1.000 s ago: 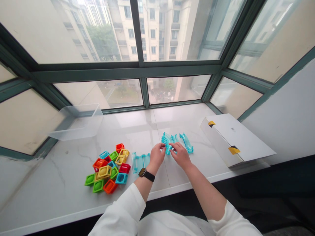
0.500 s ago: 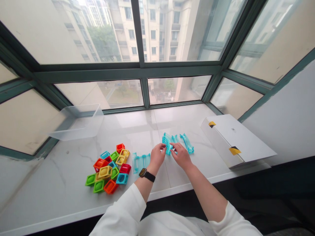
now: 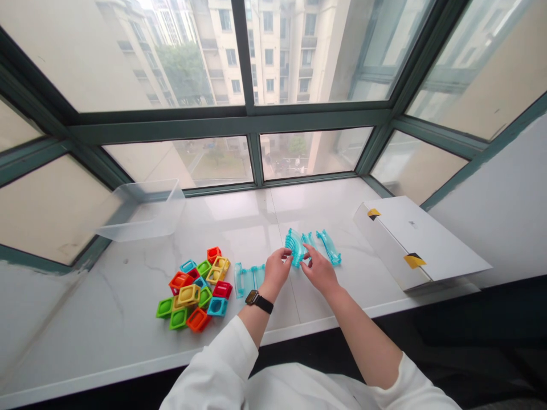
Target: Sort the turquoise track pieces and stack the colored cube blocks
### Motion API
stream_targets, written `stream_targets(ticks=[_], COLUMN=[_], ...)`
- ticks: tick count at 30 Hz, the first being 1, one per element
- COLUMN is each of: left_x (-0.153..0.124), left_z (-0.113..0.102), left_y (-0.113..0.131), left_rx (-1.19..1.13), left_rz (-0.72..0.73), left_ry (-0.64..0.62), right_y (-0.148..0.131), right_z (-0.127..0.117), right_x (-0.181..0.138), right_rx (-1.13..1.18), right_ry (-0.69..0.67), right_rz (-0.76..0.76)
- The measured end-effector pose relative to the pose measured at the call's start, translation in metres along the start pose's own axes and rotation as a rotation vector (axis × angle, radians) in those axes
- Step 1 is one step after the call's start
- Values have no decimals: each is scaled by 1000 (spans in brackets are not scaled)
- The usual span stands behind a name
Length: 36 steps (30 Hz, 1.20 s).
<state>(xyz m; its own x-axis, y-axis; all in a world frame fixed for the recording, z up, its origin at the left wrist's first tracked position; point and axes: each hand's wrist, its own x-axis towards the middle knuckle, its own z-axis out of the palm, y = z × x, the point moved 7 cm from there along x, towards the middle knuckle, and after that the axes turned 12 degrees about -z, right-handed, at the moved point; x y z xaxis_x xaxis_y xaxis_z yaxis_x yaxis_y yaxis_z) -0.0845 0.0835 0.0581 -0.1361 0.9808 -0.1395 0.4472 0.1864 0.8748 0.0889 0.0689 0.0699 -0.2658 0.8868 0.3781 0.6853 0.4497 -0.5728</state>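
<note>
Curved, see-through teal track pieces [image 3: 294, 244] sit bunched together between my two hands, ridged edges side by side. My left hand [image 3: 277, 270] pinches their lower left edge, thumb and fingers closed. From the right, my right hand [image 3: 320, 272] grips the same bunch with its fingertips. Just beyond my right fingers lies another teal piece [image 3: 308, 238], partly covered. A longer teal track piece [image 3: 329, 248] rests farther right. Beside my left wrist, several flat teal pieces [image 3: 248, 277] lie on the white sill, partly hidden by the hand.
A loose pile of colourful hollow blocks [image 3: 188, 295] spreads over the left of the marble-look sill [image 3: 128, 296]. Behind it stands a clear plastic bin [image 3: 145, 225] by the window. At the right is a white box [image 3: 427, 239] with yellow-black tape. The sill's front edge runs close to my forearms.
The whole view has shifted slightly, moving things a little to the right. Both hands stay at the curved track pieces, with only small finger movement.
</note>
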Motion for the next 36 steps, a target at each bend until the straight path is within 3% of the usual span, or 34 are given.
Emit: stream_targets(ticks=[36], left_x=[5], left_z=[0], left_y=[-7], left_rx=[86], left_rz=[-3], left_ry=[4], right_y=[-6], right_z=[0], right_x=[2], right_rx=[-8], right_ry=[19], right_rz=[-67])
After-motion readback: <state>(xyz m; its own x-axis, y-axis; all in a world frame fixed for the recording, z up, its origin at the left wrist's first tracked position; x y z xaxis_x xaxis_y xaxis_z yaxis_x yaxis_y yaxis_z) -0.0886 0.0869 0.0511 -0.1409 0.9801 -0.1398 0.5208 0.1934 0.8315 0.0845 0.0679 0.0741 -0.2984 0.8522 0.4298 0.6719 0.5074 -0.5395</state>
